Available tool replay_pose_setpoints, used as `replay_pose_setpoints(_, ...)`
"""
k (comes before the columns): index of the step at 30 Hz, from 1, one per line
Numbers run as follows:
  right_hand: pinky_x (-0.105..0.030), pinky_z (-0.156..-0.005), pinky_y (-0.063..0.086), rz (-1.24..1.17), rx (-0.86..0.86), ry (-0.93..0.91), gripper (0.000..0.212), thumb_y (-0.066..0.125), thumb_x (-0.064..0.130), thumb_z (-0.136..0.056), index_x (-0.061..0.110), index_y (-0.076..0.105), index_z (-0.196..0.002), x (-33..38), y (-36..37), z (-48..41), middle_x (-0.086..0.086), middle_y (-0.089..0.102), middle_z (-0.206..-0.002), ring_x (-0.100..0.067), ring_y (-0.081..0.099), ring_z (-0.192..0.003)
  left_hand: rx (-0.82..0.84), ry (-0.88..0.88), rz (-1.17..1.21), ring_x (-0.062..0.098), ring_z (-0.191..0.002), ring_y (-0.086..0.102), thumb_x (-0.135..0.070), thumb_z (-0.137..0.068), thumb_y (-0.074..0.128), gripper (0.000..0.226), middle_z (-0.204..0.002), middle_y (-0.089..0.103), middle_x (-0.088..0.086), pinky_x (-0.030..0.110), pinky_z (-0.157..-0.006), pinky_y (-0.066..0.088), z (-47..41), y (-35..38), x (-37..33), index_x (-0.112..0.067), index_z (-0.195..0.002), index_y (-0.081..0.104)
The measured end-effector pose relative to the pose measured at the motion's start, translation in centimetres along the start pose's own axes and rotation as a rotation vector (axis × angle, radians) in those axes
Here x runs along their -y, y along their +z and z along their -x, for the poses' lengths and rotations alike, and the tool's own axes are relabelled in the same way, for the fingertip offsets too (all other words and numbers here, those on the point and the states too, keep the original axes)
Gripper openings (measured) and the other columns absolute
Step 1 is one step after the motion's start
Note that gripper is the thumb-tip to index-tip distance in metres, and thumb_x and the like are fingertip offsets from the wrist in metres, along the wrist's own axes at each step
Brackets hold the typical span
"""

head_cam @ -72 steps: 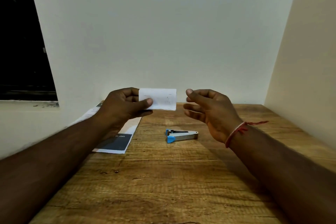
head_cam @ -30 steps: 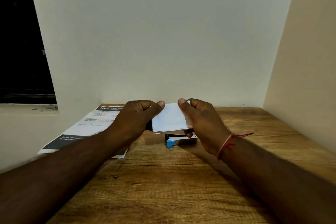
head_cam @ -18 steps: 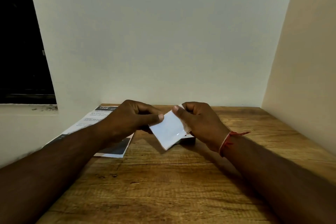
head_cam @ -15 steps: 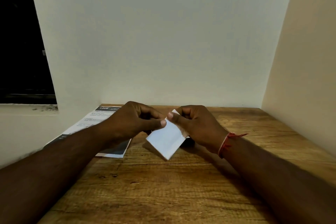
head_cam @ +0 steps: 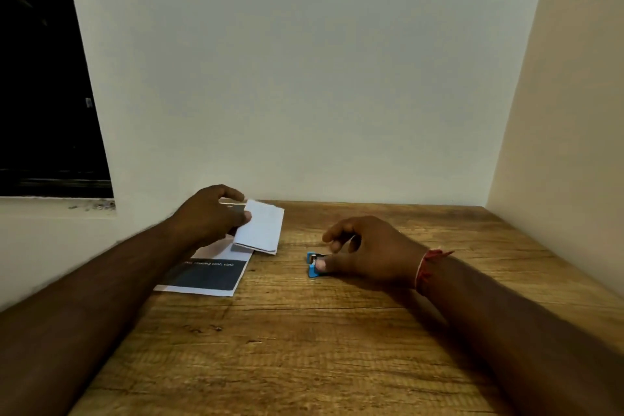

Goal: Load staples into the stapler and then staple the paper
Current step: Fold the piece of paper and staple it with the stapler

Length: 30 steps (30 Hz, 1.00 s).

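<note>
With your left hand (head_cam: 212, 213) pinching the folded paper (head_cam: 260, 226), close your right hand (head_cam: 366, 252), fingers loosely apart, squarely around the stapler (head_cam: 312, 267).

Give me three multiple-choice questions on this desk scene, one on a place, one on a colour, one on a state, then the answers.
1. Where is the folded white paper?
A. over the printed sheet, at the left hand
B. under the stapler
C. on the windowsill

2. What colour is the stapler's visible end?
A. red
B. blue
C. green

3. What is the right hand doing?
A. lying flat, palm up
B. gripping the folded paper
C. closing around the stapler on the wooden table

Answers: A, the left thumb pinches its edge; B, blue plastic shows by the thumb; C, thumb rests on the stapler, fingers curled above.
</note>
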State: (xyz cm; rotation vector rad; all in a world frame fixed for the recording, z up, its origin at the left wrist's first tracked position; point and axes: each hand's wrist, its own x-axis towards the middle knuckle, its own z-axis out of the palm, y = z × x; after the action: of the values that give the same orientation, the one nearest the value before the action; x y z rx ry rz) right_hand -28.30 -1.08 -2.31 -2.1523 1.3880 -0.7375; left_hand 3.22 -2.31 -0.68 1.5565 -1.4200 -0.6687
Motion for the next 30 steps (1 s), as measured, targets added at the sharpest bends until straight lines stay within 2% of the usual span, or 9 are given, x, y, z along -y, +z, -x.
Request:
replay_pose_setpoints(3,-0.005,-0.069,0.046,0.152,0.028,-0.047,0.050,0.098,0.049,-0.077,0.034,0.080,-0.121,0.3,-0.4,0.3,0.016,0.075,-0.102,0.003,0.069,-0.089,0.018,-0.009,-0.177,0.027,-0.101,0.077,-0.022,-0.100,0.085,0.036,-0.122,0.078,0.009,0.034,-0.079,0.054,-0.8,0.2,1.0,-0.026,-0.132,0.070)
replay_pose_setpoints(6,-0.014,-0.076,0.050,0.173,0.007,-0.047,0.048,0.097,0.047,-0.080,0.035,0.080,-0.123,0.6,0.0,0.3,0.013,0.074,-0.100,0.000,0.069,-0.089,0.041,0.013,-0.316,0.031,-0.123,0.070,-0.028,-0.104,0.080,0.034,-0.140,0.072,0.009,0.035,-0.092,0.048,-1.1,0.3,1.1,-0.033,-0.136,0.070)
replay_pose_setpoints(9,-0.022,-0.075,0.055,0.192,-0.122,0.011,0.059,0.094,0.045,-0.080,0.035,0.070,-0.133,0.5,0.3,0.1,0.009,0.074,-0.101,-0.005,0.070,-0.090,0.081,0.068,-0.447,0.021,-0.108,0.064,-0.028,-0.108,0.074,0.028,-0.138,0.071,0.008,0.031,-0.086,0.045,-0.8,0.6,0.9,-0.034,-0.136,0.072)
replay_pose_setpoints(13,-0.037,-0.096,0.062,0.292,-0.268,0.125,0.073,0.090,0.046,-0.077,0.033,0.064,-0.144,-0.2,-0.8,-0.3,-0.001,0.071,-0.130,-0.017,0.071,-0.113,0.110,0.095,-0.535,0.015,-0.106,0.060,-0.033,-0.110,0.069,0.027,-0.119,0.064,-0.004,0.026,-0.078,0.041,-0.1,0.8,0.5,-0.040,-0.136,0.070)
replay_pose_setpoints(17,-0.032,-0.098,0.056,0.349,-0.306,0.196,0.068,0.088,0.043,-0.086,0.025,0.063,-0.147,-0.8,-2.0,-0.1,-0.005,0.069,-0.140,-0.020,0.069,-0.123,0.123,0.101,-0.545,0.016,-0.114,0.058,-0.033,-0.111,0.069,0.031,-0.136,0.066,0.002,0.029,-0.093,0.040,0.4,1.0,0.0,-0.038,-0.142,0.068)
replay_pose_setpoints(21,-0.034,-0.098,0.056,0.383,-0.315,0.252,0.065,0.087,0.043,-0.086,0.024,0.064,-0.144,-1.0,-2.6,0.0,-0.004,0.068,-0.143,-0.023,0.066,-0.126,0.112,0.092,-0.545,0.016,-0.115,0.054,-0.027,-0.113,0.065,0.035,-0.155,0.063,0.005,0.029,-0.091,0.039,0.5,0.7,-0.5,-0.033,-0.147,0.066)
replay_pose_setpoints(24,-0.038,-0.100,0.058,0.413,-0.315,0.282,0.066,0.088,0.044,-0.084,0.026,0.065,-0.143,-1.1,-2.8,0.1,-0.004,0.068,-0.143,-0.023,0.066,-0.128,0.067,0.082,-0.478,0.018,-0.117,0.058,-0.020,-0.114,0.063,0.034,-0.154,0.064,0.006,0.032,-0.088,0.042,0.1,0.3,-0.4,-0.029,-0.146,0.066)
replay_pose_setpoints(28,-0.038,-0.103,0.057,0.428,-0.306,0.308,0.066,0.089,0.040,-0.085,0.025,0.064,-0.145,-1.2,-3.2,0.1,-0.005,0.067,-0.146,-0.024,0.064,-0.130,-0.003,0.048,-0.428,0.024,-0.109,0.064,-0.010,-0.112,0.061,0.033,-0.144,0.070,0.013,0.029,-0.070,0.045,-0.7,-0.6,0.4,-0.023,-0.142,0.068)
replay_pose_setpoints(30,-0.038,-0.103,0.057,0.430,-0.305,0.312,0.066,0.089,0.039,-0.086,0.026,0.063,-0.145,-1.4,-3.2,0.0,-0.005,0.067,-0.146,-0.024,0.064,-0.130,-0.006,0.015,-0.488,0.024,-0.109,0.062,-0.006,-0.111,0.059,0.037,-0.147,0.068,0.014,0.031,-0.078,0.045,-1.0,-1.1,0.9,-0.020,-0.144,0.067)
